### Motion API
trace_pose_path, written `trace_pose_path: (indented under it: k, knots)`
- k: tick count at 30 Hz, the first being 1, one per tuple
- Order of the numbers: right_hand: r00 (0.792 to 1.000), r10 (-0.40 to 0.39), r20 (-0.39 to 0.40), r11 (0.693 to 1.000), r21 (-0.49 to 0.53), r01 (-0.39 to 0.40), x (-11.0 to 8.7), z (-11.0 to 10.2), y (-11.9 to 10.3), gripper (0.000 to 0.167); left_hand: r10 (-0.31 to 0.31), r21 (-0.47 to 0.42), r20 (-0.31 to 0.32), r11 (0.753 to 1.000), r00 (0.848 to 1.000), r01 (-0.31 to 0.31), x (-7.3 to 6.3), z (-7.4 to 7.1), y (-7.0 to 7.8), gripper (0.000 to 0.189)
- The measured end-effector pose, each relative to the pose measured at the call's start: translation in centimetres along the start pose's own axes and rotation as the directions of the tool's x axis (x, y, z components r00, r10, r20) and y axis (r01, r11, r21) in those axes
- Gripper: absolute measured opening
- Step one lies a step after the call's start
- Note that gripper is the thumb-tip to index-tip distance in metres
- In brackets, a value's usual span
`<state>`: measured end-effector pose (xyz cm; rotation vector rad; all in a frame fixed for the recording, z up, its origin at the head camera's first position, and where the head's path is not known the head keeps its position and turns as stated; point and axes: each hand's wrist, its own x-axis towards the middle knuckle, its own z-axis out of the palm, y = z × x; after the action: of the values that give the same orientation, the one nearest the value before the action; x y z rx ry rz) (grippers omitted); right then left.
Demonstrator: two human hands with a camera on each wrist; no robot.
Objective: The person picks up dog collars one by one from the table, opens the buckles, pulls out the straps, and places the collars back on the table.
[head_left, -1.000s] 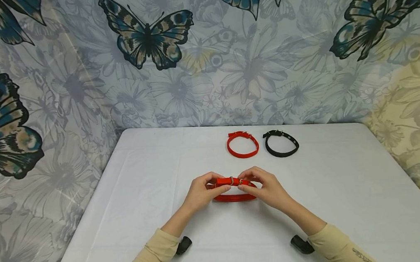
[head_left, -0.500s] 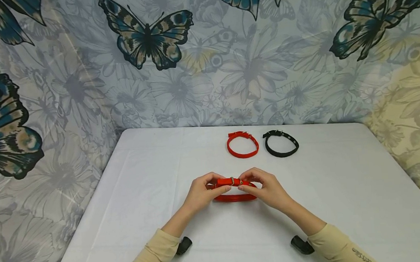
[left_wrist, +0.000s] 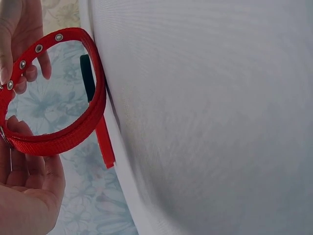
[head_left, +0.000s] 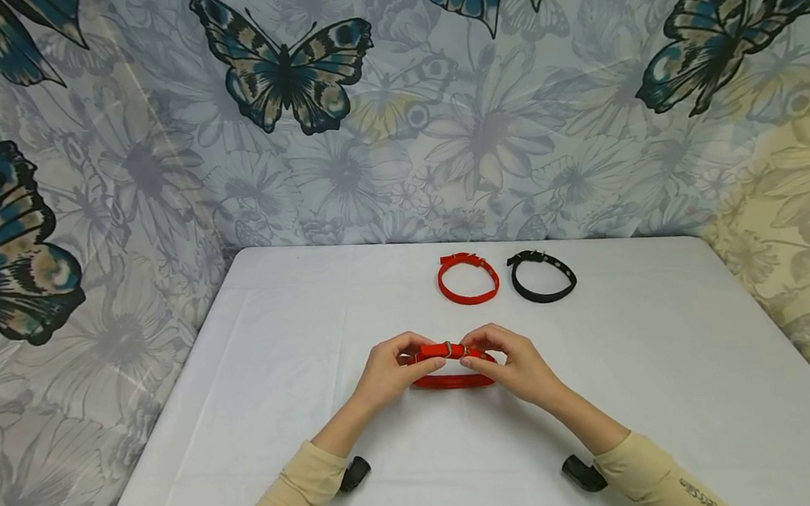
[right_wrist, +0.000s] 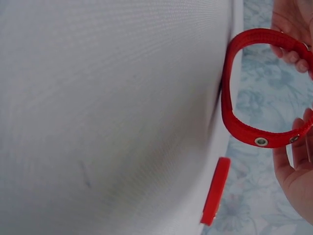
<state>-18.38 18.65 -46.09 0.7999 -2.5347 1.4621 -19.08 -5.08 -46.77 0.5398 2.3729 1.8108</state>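
Twisting is the risk

The left hand (head_left: 392, 371) and right hand (head_left: 514, 361), fingers nearly closed, pinch the red woven-fabric loop (head_left: 454, 381), apparently touching the white cloth-covered tabletop (head_left: 276, 345) (contact is hard to judge); either grip loosening could twist it.

We see a red collar (head_left: 454, 381) with metal eyelets, its loop upright over the white table's (head_left: 673, 342) middle.

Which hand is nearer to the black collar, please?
The right hand: the black collar lies beyond it, slightly to its right. The left hand is farther off, also on the near side but well to the collar's left.
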Motion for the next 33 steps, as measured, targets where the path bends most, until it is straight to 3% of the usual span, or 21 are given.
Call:
trace_pose_path:
  k: [15,33]
  knots:
    - [0.999,0.032,-0.002,0.999,0.005,-0.032,-0.14,-0.04,-0.09,0.024,0.008,0.013,-0.005,1.000,1.000,-0.008,0.01,0.02,0.00,0.019]
    - [1.000,0.011,-0.004,1.000,-0.022,-0.011,-0.29,-0.18,0.47,0.025,0.022,0.005,-0.017,1.000,1.000,-0.022,0.09,0.10,0.10,0.020]
